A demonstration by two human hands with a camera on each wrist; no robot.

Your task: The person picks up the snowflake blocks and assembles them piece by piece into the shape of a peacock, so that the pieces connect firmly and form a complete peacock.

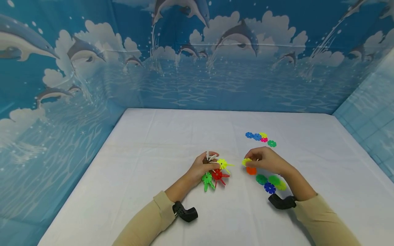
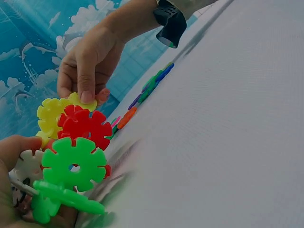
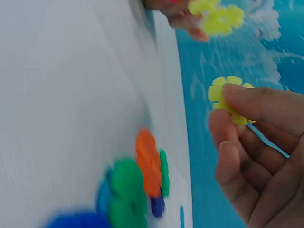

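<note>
My left hand [image 1: 197, 170] holds a cluster of plastic snowflake discs slotted together. Its parts are a white disc [image 1: 210, 158], yellow discs [image 1: 222, 164], red discs [image 1: 217, 175] and green discs [image 1: 207, 178]. In the left wrist view, a green disc [image 2: 57, 164] faces the camera, and fingers hide part of the white one. To the right, my right hand [image 1: 271, 160] pinches a single yellow disc [image 3: 218, 92] between thumb and fingers, a short gap away from the cluster. An orange disc [image 1: 251, 171] lies just below that hand on the white table.
Beside the right forearm lie loose green discs [image 1: 261, 179], a dark blue disc [image 1: 270, 188] and a yellow-green disc [image 1: 281, 186]. Farther back are blue discs [image 1: 249, 135], a pink disc [image 1: 264, 139] and another green disc [image 1: 272, 143]. A dolphin-print curtain [image 1: 197, 89] borders the table [image 1: 147, 136].
</note>
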